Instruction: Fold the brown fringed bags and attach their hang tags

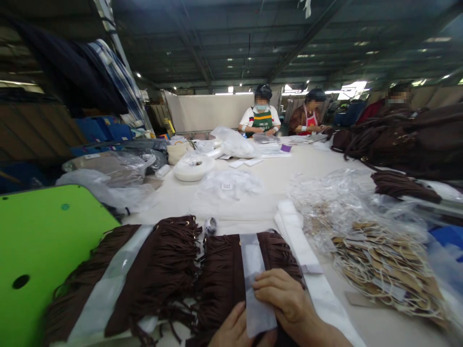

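1. Pale tabletop point(311, 161) stretches away beyond the fingers under a dim, high roof point(217, 38); three co-workers sit or stand at its far side, the one in a green apron point(263, 121) most nearly straight ahead of the fingers.

2. Directly under the fingers lies the brown fringed piece point(224, 262), with a translucent strip point(253, 260) across it. The strip's long axis runs away from the body, its far end leaning slightly left and its near end lying between the two hands.

3. Nearer to the strip is the right hand point(289, 301): its fingers lie close together over the strip's face, reaching in from the right. Whether its thumb pinches from below, I cannot tell.

4. At the strip's left edge, near its lower end, is the left hand point(233, 327), fingers fairly straight and close together; the frame's lower edge cuts it off, so its grip cannot be told.

5. Left of the fingers lies a second fringed piece point(162, 265) with its own pale band point(112, 279), and beyond that a green board point(54, 226).

6. Right of the fingers runs a white foam length point(325, 299), then a heap of corded tags point(383, 265).
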A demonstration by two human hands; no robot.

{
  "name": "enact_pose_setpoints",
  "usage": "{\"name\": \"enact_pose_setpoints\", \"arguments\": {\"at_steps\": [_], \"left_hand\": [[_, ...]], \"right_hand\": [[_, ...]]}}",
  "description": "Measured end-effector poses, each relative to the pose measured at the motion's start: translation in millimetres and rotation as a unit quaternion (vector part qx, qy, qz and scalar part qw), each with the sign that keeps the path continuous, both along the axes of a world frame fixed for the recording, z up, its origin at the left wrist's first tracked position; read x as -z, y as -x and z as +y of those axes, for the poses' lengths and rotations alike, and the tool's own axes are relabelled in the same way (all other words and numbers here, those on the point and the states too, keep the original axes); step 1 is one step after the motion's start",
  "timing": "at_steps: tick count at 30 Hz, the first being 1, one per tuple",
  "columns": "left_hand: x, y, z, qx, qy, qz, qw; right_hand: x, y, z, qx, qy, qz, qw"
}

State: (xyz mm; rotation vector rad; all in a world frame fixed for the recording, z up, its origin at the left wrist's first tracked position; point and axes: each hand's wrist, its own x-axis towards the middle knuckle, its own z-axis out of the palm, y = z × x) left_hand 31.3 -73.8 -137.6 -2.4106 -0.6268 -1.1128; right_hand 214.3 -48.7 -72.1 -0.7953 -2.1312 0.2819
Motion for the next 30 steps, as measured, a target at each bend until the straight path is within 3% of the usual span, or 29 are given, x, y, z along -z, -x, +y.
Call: {"name": "enact_pose_setpoints", "arguments": {"at_steps": [4,12,18,21,24,27,30], "left_hand": [[1.8,10.0,2.4,0.023,0.047,0.088,0.995],[-24.0,7.9,-0.3,0.041,0.001,0.022,0.999],[-29.3,6.8,0.6,0.034,-0.02,0.032,0.999],[-27.1,9.3,0.0,0.01,-0.019,0.055,0.998],[-24.7,11.9,-2.1,0.004,-0.028,0.087,0.996],[-22.2,11.8,-2.6,-0.004,-0.044,0.095,0.995],[-20.1,6.7,0.2,-0.009,-0.053,0.066,0.996]], "right_hand": [[3.6,0.1,-9.1,-0.01,0.001,0.011,1.0],[0.5,-1.4,-20.8,-0.041,0.002,0.035,0.999],[-12.6,-0.3,-22.7,-0.045,-0.001,0.059,0.997],[-29.0,-0.7,-17.6,-0.056,0.011,0.099,0.993],[-59.1,-2.0,-0.5,-0.035,0.023,0.138,0.99],[-93.9,-0.2,35.1,0.02,0.094,0.155,0.983],[-116.4,7.2,83.8,0.081,0.154,0.174,0.969]]}}
